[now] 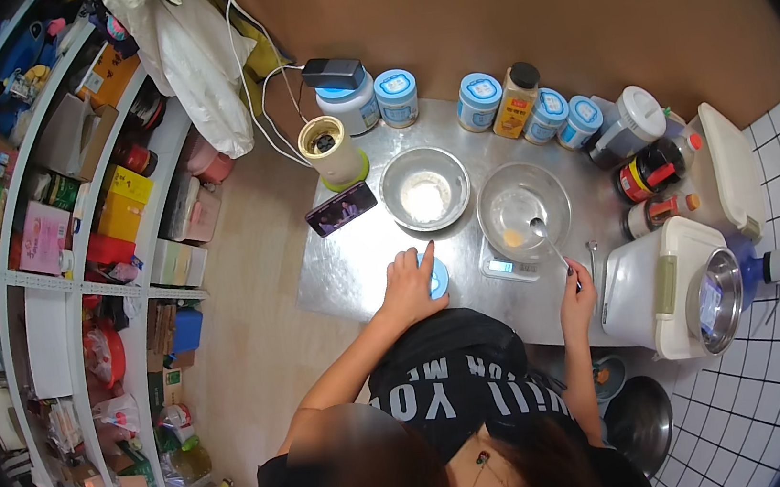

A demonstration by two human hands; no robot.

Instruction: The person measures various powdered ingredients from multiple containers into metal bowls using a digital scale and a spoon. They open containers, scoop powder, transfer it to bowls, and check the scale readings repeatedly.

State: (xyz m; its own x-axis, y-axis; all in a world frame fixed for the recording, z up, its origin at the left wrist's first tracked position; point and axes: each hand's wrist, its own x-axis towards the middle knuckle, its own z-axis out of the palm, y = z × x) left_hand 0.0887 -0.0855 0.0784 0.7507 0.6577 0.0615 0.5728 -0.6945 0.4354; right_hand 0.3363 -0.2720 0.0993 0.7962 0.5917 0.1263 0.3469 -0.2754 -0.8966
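My left hand [411, 286] rests over a jar's light-blue lid [440, 277] near the front edge of the steel table [336, 278]; whether the fingers grip it is hard to tell. My right hand [576, 294] holds a metal spoon [551, 243] by its handle. The spoon's bowl is over a clear mixing bowl [536, 187] that has a small yellowish patch of something at its bottom. That bowl stands on a digital kitchen scale [508, 270] with a lit display. Left of it is a steel bowl [425, 190] with some pale matter inside.
A phone [341, 209] leans against a cream cup-shaped device [333, 152]. Blue-lidded jars [480, 102] and a black-capped bottle [516, 100] line the back. Sauce bottles [650, 170], a measuring spoon [596, 270] and a white lidded container [634, 295] are at the right. Shelves [74, 287] stand far left.
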